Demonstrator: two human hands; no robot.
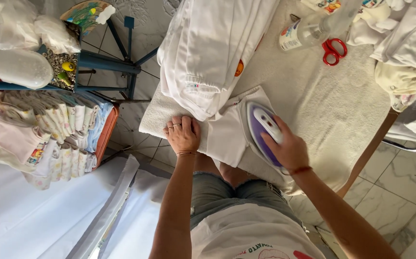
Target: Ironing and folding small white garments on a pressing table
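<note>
My right hand [289,149] grips the handle of a purple and white iron [261,125], which rests flat on a small white garment [227,130] spread on the towel-covered ironing table [332,110]. Flat on the near left edge of that garment lies my left hand [183,134], fingers together, with rings and a thin bracelet. Just beyond both hands sits a stack of folded white garments [213,48].
A spray bottle [309,31] and red scissors [333,50] lie at the table's far side, with more white clothes [409,52] at the far right. At left stands a pile of folded baby clothes [49,134] beside a blue metal frame [107,62]. White fabric [35,216] lies below.
</note>
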